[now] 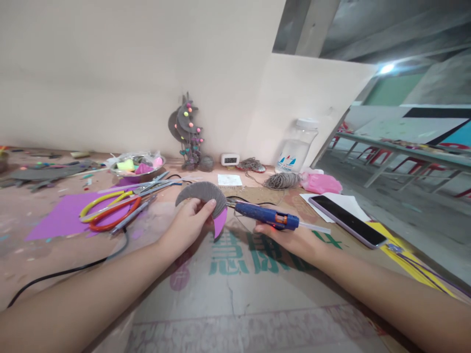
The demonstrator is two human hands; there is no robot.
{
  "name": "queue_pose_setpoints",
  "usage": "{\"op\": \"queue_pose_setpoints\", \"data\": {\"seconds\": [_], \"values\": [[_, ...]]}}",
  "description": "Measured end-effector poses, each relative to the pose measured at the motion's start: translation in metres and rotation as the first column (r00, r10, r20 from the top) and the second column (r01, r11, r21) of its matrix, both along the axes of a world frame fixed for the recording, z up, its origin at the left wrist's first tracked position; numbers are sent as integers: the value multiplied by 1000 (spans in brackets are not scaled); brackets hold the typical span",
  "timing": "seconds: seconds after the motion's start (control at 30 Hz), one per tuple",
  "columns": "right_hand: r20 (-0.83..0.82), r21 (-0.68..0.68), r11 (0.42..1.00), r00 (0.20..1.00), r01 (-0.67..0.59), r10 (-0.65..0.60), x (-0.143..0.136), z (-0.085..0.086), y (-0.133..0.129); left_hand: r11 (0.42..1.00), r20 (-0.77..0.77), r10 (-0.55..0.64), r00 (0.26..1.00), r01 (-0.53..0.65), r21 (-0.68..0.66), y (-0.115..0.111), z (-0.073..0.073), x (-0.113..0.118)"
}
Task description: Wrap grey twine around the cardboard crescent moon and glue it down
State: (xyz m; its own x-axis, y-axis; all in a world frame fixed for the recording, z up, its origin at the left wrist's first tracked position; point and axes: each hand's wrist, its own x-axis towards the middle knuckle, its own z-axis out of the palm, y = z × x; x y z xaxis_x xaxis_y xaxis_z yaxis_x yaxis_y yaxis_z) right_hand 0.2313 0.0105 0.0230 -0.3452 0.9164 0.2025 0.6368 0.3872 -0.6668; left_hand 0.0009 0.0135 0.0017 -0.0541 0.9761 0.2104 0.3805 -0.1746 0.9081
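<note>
Pinched in my left hand [196, 215] is a crescent moon [204, 192], mostly wrapped in grey yarn, its lower tip bare purple [220, 223]. My right hand [287, 238] is closed around a blue hot glue gun [265, 214], lit by a small red light. A clear glue stick [314, 227] sticks out of the gun's back end. The nozzle points left and meets the moon's right edge; whether it touches cannot be made out. My right fingers are partly hidden behind the gun.
Scissors with yellow and red handles [110, 208] lie on purple sheets [61, 215] at left. Behind are a bowl of coloured pieces [138, 164], a decorated grey moon [187, 130], a small clock [230, 159], yarn [282, 181] and a water bottle [294, 147]. A phone [348, 220] lies right.
</note>
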Motion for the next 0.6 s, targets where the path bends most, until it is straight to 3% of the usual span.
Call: {"op": "queue_pose_setpoints", "data": {"seconds": [0.6], "values": [[14,-19,999,1000,28,-28,-2,-2,1,999,44,-34,998,35,-18,3,-4,-2]]}}
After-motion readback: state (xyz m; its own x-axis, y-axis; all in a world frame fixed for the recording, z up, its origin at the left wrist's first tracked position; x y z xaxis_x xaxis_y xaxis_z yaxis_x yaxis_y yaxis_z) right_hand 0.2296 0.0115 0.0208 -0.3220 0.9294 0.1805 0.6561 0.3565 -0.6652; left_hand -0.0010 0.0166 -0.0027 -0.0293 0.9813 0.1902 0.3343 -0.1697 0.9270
